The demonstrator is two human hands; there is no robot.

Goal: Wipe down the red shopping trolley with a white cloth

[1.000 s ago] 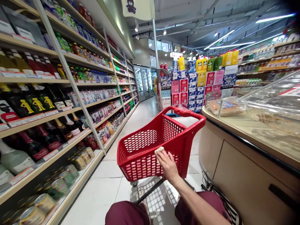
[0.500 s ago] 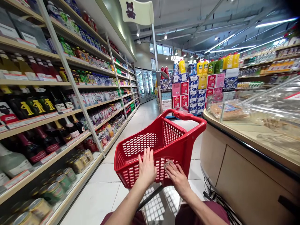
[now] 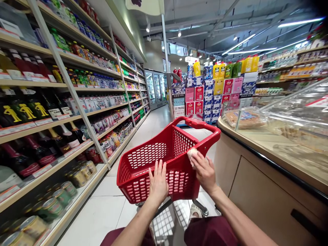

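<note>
A red plastic shopping cart [image 3: 183, 171] with perforated basket walls stands right in front of me, its handle towards the right. My left hand [image 3: 158, 182] rests on the near side wall close to the rim, fingers stretched out and apart, holding nothing. Higher up on the same side, near the handle end, my right hand [image 3: 203, 169] presses a crumpled whitish cloth [image 3: 192, 155] against the red plastic by the rim. Most of the cloth is hidden under the fingers. The inside of the basket shows only in part.
Shelves [image 3: 77, 89] of bottles and cans line the left side. To the right stands a rounded wooden counter [image 3: 253, 177] with packed food under a clear cover. Stacked drink cartons [image 3: 198, 99] are ahead, with glass-door coolers [image 3: 156, 87] farther back. White floor tiles [image 3: 107, 201] lie below.
My right hand has moved up and right with the cloth, from the lower side wall to near the rim. My left hand stays on the side wall. The view has shifted slightly.
</note>
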